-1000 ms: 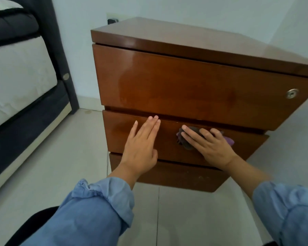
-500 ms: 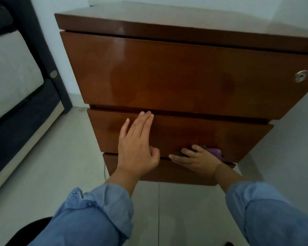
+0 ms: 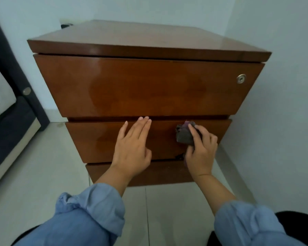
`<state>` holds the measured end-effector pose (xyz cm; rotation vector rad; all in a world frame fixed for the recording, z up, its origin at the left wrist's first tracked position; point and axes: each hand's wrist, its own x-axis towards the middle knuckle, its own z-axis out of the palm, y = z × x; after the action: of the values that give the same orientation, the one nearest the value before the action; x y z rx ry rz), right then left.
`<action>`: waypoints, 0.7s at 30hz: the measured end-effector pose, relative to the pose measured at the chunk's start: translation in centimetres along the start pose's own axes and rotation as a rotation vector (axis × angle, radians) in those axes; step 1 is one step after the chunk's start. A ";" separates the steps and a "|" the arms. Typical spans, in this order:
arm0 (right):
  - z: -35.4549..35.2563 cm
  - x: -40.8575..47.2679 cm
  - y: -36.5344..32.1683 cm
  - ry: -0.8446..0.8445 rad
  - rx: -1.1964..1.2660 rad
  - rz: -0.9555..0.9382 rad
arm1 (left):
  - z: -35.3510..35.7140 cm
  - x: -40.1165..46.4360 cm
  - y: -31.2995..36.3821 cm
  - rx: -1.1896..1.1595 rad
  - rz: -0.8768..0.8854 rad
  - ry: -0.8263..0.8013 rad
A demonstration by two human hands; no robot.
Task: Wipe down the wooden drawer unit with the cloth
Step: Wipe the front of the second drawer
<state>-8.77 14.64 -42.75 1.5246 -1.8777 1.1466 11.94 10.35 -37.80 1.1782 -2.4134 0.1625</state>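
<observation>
A glossy brown wooden drawer unit (image 3: 146,86) with three drawer fronts stands in the room corner. My left hand (image 3: 133,144) lies flat against the middle drawer front (image 3: 94,139), fingers straight and pointing up. My right hand (image 3: 201,148) presses a crumpled dark grey and purple cloth (image 3: 184,133) against the right part of the same drawer front. Its index finger lies over the cloth and the other fingers curl round it. The bottom drawer front (image 3: 158,173) is partly hidden behind both wrists.
A round metal lock (image 3: 241,78) sits at the top drawer's right end. A dark bed frame with a mattress (image 3: 11,110) stands to the left. Pale tiled floor (image 3: 36,167) lies in front. White walls close in behind and to the right of the unit.
My right hand has carried the cloth from the lower edge of the middle drawer front up and to the right. My left hand has stayed flat on that front. The view has tilted up.
</observation>
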 end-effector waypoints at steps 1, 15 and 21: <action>0.2 0.3 0.1 0.002 -0.001 0.033 | 0.2 0.4 0.5 0.003 0.013 -0.011; 3.8 -4.4 4.2 -0.162 -0.136 0.004 | 3.0 2.6 4.5 -0.044 0.032 -0.016; 4.5 -7.1 5.2 -0.457 -0.143 0.132 | 3.4 3.1 5.0 -0.015 0.056 -0.021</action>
<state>-11.11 15.14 -52.36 1.7058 -2.3300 0.7331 5.23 10.31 -39.03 1.1114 -2.4632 0.1502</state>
